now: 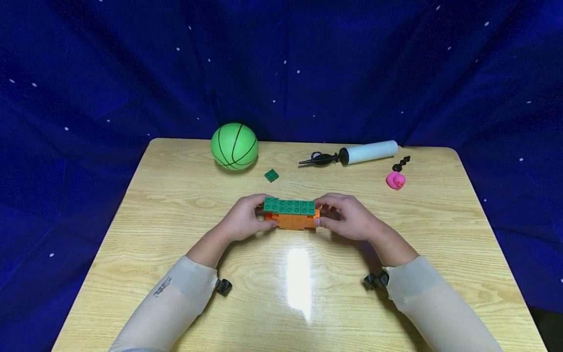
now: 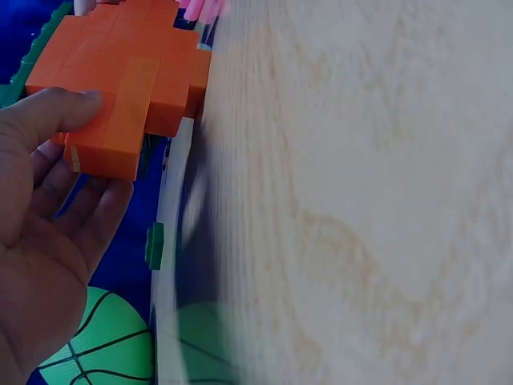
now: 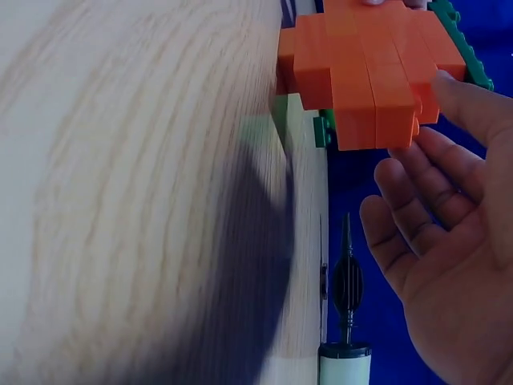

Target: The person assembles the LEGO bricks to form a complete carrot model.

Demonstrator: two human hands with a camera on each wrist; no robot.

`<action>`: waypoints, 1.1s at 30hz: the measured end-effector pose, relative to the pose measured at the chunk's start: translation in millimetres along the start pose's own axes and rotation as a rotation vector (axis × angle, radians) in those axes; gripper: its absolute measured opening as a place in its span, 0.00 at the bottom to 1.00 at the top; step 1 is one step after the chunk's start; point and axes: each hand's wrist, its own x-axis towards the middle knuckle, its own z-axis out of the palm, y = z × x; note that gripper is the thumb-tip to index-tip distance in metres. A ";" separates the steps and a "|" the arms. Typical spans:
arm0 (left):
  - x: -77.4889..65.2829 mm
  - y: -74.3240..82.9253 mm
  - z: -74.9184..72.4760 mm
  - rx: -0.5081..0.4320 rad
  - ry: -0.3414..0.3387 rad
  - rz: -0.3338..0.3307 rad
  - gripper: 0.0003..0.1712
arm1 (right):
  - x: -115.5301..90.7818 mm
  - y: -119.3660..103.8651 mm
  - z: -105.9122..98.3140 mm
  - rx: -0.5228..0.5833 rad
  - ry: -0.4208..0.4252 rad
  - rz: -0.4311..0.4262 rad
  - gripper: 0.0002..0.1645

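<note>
A model of orange toy building blocks (image 1: 292,222), topped by a row of green studded bricks (image 1: 290,207), sits low over the middle of the table. My left hand (image 1: 246,217) grips its left end, thumb on the near side and fingers behind. At the opposite end my right hand (image 1: 352,218) pinches it between thumb and fingers. The left wrist view shows the stepped orange side (image 2: 112,60) with the left thumb pressed on it. From the right wrist, the orange blocks (image 3: 377,64) show with the right thumb and fingertips at their edge.
A loose small green brick (image 1: 271,175) lies behind the model. Farther back are a green ball (image 1: 235,146) with black lines and a light-blue hand pump (image 1: 371,152) with a black nozzle. At right are a pink rubber duck (image 1: 396,180) and a small black piece (image 1: 400,164).
</note>
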 end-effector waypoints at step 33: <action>-7.6 -3.3 -1.4 -0.055 0.037 0.031 0.22 | 105.6 19.8 16.9 -0.108 -0.064 0.176 0.31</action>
